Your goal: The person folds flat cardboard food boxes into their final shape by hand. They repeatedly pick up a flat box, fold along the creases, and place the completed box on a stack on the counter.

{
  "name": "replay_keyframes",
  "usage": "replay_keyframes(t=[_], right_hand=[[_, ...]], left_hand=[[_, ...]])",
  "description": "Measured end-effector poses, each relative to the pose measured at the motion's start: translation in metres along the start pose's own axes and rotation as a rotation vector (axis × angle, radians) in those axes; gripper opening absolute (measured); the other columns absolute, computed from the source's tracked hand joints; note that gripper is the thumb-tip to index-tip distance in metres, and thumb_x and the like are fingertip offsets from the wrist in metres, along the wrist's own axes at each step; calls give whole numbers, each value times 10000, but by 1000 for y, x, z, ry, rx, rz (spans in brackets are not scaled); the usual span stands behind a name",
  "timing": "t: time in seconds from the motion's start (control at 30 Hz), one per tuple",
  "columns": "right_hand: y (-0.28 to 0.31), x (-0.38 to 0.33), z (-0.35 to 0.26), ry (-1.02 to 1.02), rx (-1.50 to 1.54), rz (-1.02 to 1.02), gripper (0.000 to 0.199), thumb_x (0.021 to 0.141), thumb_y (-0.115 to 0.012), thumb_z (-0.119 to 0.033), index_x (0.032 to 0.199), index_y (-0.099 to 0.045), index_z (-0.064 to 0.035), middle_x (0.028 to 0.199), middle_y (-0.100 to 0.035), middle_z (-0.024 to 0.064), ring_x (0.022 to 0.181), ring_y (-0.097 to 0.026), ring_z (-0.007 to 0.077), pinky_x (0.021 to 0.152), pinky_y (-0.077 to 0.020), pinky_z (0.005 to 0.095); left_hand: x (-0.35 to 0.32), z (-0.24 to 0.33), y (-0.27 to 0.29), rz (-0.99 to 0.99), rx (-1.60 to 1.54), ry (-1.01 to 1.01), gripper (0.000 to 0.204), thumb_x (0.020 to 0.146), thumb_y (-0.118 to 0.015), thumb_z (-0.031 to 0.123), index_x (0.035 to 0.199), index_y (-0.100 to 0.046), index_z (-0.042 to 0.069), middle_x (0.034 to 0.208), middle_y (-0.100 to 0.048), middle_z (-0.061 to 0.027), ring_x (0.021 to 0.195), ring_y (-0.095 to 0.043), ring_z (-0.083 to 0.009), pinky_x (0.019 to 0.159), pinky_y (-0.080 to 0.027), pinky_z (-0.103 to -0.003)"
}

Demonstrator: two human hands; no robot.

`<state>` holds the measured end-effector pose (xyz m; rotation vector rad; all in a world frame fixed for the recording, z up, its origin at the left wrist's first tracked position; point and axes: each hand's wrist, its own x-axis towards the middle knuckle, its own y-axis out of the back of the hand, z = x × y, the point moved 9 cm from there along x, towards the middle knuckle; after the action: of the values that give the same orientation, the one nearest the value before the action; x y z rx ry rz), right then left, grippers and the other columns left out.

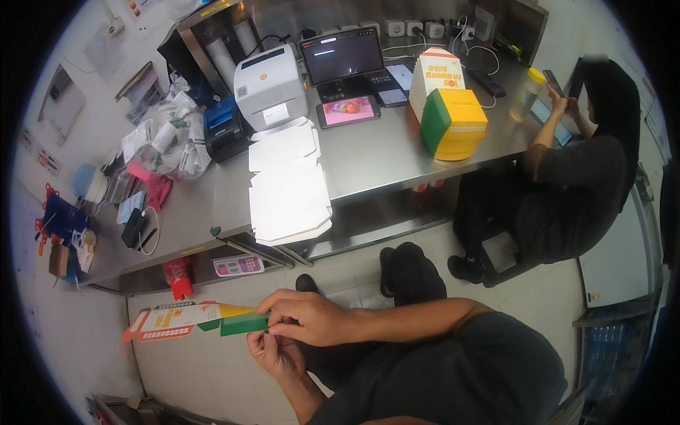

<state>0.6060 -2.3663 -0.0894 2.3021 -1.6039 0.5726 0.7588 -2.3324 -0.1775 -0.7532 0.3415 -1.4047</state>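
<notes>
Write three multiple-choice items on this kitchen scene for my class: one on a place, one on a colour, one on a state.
1. Where does the stack of flat white cardboard blanks lie?
A. on the steel counter
B. on the floor
C. on a chair

2. What colour is the side of the folded box stack next to its yellow side?
A. blue
B. green
C. black

3. How is the flat printed carton in the person's hands?
A. crushed into a ball
B. unfolded, held by both hands
C. lying alone on the floor

Answers: 1 A, the blanks rest on the countertop. 2 B, green side. 3 B, the right hand and left hand pinch its end.
</notes>
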Motion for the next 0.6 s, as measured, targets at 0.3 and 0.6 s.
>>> replay_keyframes(t=[0.3,0.6], right_hand=[[22,-50,-28,46,-112,41,117,947,-730,-65,1013,-716,31,1298,-688,159,1060,-717,285,917,-569,374],[24,-56,-13,-16,-16,109,118,947,-731,-79,989,-709,29,1259,-681,179,1047,-708,305,909,-566,395]], left_hand=[[-24,-11,-19,-111,34,87,225,1039,-685,58,1246,-616,4,1290,-673,-173,1139,-698,-276,1045,-587,-442],[-28,-12,-27,-55,81,51,232,1062,-650,62,1268,-566,-4,1255,-646,-162,1145,-679,-241,1054,-572,-404]])
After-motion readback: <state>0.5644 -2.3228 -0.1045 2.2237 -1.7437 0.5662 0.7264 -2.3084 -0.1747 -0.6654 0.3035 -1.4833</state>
